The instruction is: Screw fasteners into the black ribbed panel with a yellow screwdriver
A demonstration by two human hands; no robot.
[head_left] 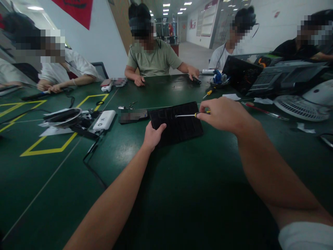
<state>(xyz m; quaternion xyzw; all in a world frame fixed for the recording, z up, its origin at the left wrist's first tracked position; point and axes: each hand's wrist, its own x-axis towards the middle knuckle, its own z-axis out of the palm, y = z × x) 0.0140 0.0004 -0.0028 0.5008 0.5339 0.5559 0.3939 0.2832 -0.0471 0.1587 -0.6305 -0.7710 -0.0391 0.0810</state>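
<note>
A flat black rectangular device (179,126) lies on the dark green table (182,194) in front of me. My left hand (153,136) grips its near left corner, thumb on top. My right hand (221,114) is closed on a small screwdriver (191,115) with a yellow and black handle. Its thin metal shaft points left, and the tip rests on the device's upper surface.
A white power bank (104,119) and a cable-laden black gadget (65,117) sit at left inside yellow tape lines. Small screws (131,104) and a second yellow screwdriver (209,92) lie beyond. A laptop (240,74), printer (286,78) and white fan (304,104) crowd the right. Several people sit around the table.
</note>
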